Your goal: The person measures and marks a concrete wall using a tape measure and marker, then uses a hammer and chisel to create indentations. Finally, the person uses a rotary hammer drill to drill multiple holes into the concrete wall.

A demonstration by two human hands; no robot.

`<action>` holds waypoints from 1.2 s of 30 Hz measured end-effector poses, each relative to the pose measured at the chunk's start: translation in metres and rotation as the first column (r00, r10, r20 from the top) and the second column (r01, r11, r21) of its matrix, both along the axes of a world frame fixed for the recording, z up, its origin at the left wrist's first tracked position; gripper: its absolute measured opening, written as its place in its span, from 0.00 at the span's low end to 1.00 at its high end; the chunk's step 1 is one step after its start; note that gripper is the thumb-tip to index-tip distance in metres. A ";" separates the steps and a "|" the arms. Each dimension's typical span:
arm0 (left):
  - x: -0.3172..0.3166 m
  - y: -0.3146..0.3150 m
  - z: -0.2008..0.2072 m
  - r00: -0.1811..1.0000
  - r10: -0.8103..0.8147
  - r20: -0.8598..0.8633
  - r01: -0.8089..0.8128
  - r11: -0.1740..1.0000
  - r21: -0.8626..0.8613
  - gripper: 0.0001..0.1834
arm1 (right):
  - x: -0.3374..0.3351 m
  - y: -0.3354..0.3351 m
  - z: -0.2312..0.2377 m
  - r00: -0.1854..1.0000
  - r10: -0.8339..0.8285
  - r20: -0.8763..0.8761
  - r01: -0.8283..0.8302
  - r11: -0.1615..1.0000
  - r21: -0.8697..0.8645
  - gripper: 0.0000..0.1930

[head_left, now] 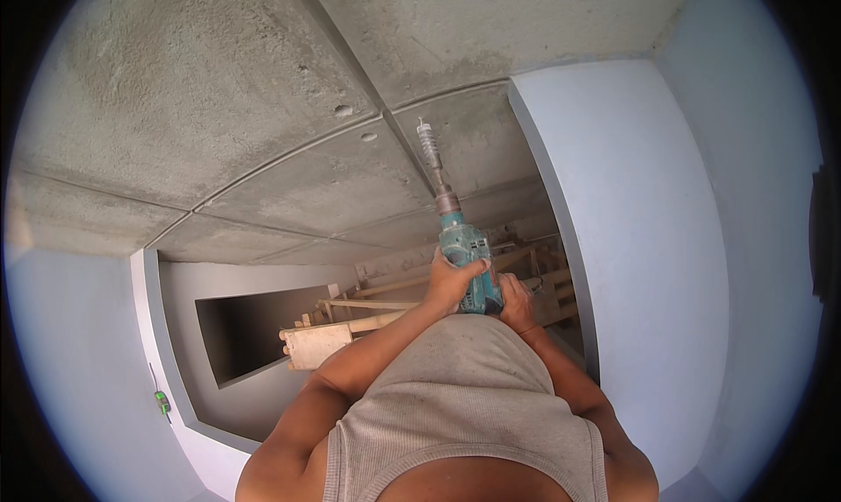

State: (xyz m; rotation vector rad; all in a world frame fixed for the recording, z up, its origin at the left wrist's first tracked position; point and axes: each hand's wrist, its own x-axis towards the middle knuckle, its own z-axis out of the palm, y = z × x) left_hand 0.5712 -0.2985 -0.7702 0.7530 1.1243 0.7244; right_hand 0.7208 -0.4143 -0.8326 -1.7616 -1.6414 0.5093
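Observation:
A teal, dusty hammer drill [464,248] points upward in front of my chest. Its drill bit [429,144], thick and spiral with a thin tip, rises toward the grey concrete ceiling [228,90]; whether the tip touches it I cannot tell. My left hand [451,281] is wrapped around the drill's body on its left side. Around the rear handle, partly hidden behind the body, my right hand [515,302] is closed. The trigger does not show clearly.
Grooves and two small round holes [342,111] mark the ceiling. A pale wall panel [626,222] stands close on my right. Wooden planks and frames [320,344] lie beyond the drill, beside a dark wall opening [254,331]. A small green-and-black object [162,403] is at the left wall edge.

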 end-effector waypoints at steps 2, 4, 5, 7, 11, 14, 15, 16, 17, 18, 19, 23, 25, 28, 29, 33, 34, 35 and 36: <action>0.000 0.001 0.000 1.000 -0.008 0.012 0.008 1.000 0.000 0.38 | 0.001 0.000 -0.003 1.000 0.001 0.009 -0.001 1.000 -0.015 0.39; -0.001 0.001 0.001 0.999 -0.014 0.029 0.014 1.000 -0.001 0.38 | 0.002 -0.001 -0.005 1.000 0.002 0.015 -0.001 1.000 -0.027 0.39; -0.001 0.000 0.001 1.000 -0.008 0.022 0.008 1.000 0.003 0.38 | 0.001 -0.001 -0.005 1.000 0.003 0.017 -0.003 1.000 -0.031 0.38; 0.000 0.000 0.001 1.000 0.004 0.009 -0.004 1.000 0.011 0.37 | 0.001 0.001 -0.004 0.999 0.008 0.032 -0.007 1.000 -0.012 0.34; -0.003 0.001 -0.001 0.999 -0.020 0.032 0.020 1.000 0.004 0.36 | -0.002 0.001 0.008 0.998 0.014 0.058 -0.016 0.999 0.036 0.27; -0.003 0.001 0.007 0.999 -0.004 0.034 0.004 1.000 -0.012 0.33 | -0.003 0.001 0.001 0.997 -0.001 0.082 -0.005 0.997 0.073 0.27; -0.003 0.001 0.006 0.999 -0.002 0.042 0.003 1.000 -0.012 0.32 | -0.002 0.001 -0.002 0.996 -0.008 0.094 0.000 0.996 0.090 0.27; -0.004 0.002 0.005 0.999 0.000 0.051 0.001 1.000 -0.013 0.32 | -0.002 0.001 -0.005 0.995 -0.007 0.095 -0.001 0.997 0.077 0.27; -0.004 0.002 0.004 0.999 -0.007 0.053 0.008 1.000 -0.010 0.32 | -0.001 0.000 -0.006 0.995 -0.004 0.095 -0.002 0.998 0.062 0.27; -0.004 0.002 0.002 0.998 -0.014 0.055 0.015 1.000 -0.007 0.32 | -0.001 -0.001 -0.007 0.995 -0.001 0.095 -0.003 0.999 0.047 0.27; -0.005 0.002 0.001 0.998 -0.021 0.057 0.022 1.000 -0.004 0.32 | -0.001 -0.001 -0.007 0.996 0.001 0.092 -0.004 0.999 0.035 0.27; -0.004 0.002 0.005 0.998 -0.013 0.060 0.014 1.000 -0.013 0.32 | 0.000 0.000 -0.005 0.996 0.008 0.084 -0.010 1.000 0.025 0.28; -0.005 0.003 -0.001 0.998 -0.027 0.052 0.027 1.000 -0.009 0.31 | 0.000 0.000 -0.001 0.996 0.013 0.084 -0.016 1.000 0.027 0.29; -0.004 0.003 -0.001 0.999 -0.017 0.047 0.017 1.000 0.003 0.31 | 0.000 0.001 0.002 0.996 0.017 0.091 -0.019 1.000 0.022 0.29; -0.004 0.003 -0.001 0.999 -0.023 0.039 0.023 1.000 0.008 0.31 | 0.000 0.001 0.000 0.996 0.014 0.093 -0.017 1.000 0.021 0.29; -0.005 0.006 0.005 0.999 -0.043 0.030 0.043 0.999 0.012 0.32 | 0.000 0.003 -0.014 0.995 -0.001 0.103 -0.001 1.000 0.025 0.29; -0.006 0.007 0.008 0.998 -0.047 0.032 0.047 0.999 0.010 0.33 | 0.000 0.002 -0.016 0.995 -0.002 0.101 -0.001 1.000 0.025 0.29; -0.006 0.008 0.009 0.998 -0.049 0.031 0.049 0.999 0.001 0.33 | 0.000 0.003 -0.011 0.995 -0.002 0.100 0.000 1.000 0.026 0.29; -0.006 0.010 0.009 0.998 -0.050 0.030 0.050 0.999 -0.008 0.34 | -0.001 0.004 -0.009 0.995 -0.003 0.100 0.000 1.000 0.027 0.29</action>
